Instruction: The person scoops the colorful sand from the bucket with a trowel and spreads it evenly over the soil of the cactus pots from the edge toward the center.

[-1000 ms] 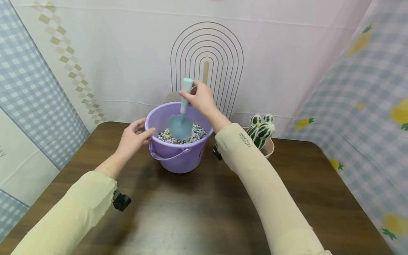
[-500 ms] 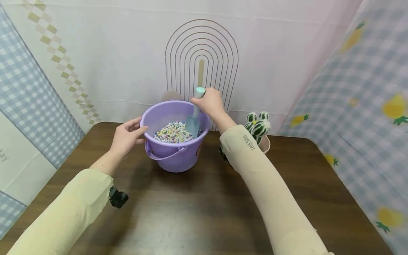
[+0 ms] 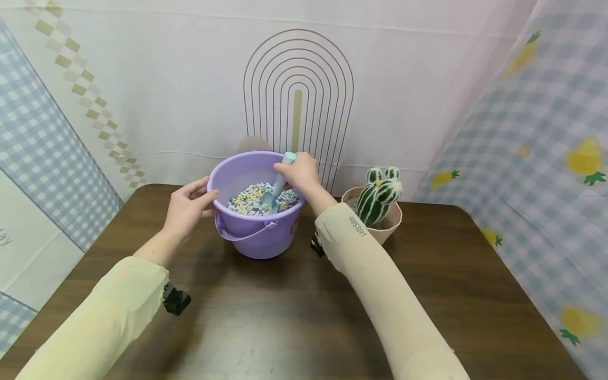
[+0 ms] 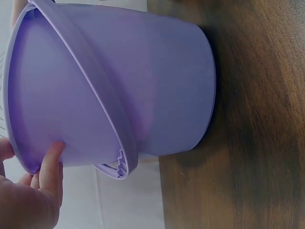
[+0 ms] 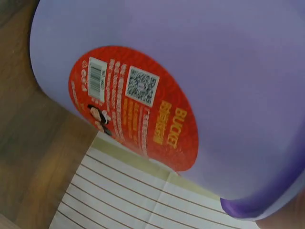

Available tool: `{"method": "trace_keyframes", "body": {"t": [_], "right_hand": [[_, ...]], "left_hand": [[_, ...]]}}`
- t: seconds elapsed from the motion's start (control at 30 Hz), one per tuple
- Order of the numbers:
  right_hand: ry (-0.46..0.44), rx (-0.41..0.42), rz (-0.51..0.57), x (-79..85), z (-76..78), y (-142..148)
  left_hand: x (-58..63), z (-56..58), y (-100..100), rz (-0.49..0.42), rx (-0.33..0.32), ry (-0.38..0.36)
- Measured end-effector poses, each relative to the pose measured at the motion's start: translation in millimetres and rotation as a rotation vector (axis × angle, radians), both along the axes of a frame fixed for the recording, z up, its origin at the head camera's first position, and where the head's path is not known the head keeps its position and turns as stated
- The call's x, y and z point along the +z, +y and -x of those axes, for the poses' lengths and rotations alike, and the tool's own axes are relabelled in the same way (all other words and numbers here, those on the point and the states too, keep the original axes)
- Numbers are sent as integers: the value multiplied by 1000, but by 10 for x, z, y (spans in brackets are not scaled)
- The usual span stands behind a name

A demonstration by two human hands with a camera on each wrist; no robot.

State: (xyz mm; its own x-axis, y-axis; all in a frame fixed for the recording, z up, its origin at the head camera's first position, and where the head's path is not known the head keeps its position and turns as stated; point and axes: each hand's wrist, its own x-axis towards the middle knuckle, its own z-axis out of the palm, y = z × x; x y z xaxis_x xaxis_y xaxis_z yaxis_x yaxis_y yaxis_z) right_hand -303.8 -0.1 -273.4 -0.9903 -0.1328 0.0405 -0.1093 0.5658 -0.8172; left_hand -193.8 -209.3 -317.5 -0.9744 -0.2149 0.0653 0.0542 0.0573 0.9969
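A purple bucket (image 3: 261, 244) stands upright on the table, part-filled with small multicoloured pebbles (image 3: 248, 200). My left hand (image 3: 186, 210) grips its left rim, thumb over the edge and fingers on the outer wall; the left wrist view shows those fingers (image 4: 50, 174) against the plastic. With my right hand (image 3: 302, 172) I hold a light-blue shovel (image 3: 281, 182) by its handle over the bucket's right side. The blade sits partly sunk among the pebbles. In the right wrist view the bucket's red label (image 5: 138, 109) fills the middle, and the shovel is out of sight.
To the right of the bucket, a knitted cactus (image 3: 373, 203) stands in a beige pot (image 3: 390, 220), close to my right forearm. The brown wooden table (image 3: 266, 316) reaches back to a white patterned cloth (image 3: 190, 95). Checked cloth hangs at both sides.
My right hand first carried the shovel rightward inside the bucket, then lowered it, tilting the blade left into the pebbles. My left hand kept its grip on the rim. The view shifted slightly.
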Motion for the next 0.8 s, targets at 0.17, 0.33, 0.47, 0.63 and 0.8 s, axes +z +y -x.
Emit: {"method": "trace_keyframes", "body": {"t": [0.17,0.33,0.47,0.63,0.8], "right_hand": [[-48,19,56,11,-30,-14],[-93,12,144,6,-46,-43],[-108,-20,224,-2,-52,-56],[-152,-80,421,-8,-48,-73],[-191,-137,618,0,-55,-63]], "left_hand": [[2,-5,17,2,18,1],[-13,10,21,4,23,12],[-5,-3,16,5,23,14],[-6,-4,3,4,15,13],[-9,3,12,-1,8,7]]}}
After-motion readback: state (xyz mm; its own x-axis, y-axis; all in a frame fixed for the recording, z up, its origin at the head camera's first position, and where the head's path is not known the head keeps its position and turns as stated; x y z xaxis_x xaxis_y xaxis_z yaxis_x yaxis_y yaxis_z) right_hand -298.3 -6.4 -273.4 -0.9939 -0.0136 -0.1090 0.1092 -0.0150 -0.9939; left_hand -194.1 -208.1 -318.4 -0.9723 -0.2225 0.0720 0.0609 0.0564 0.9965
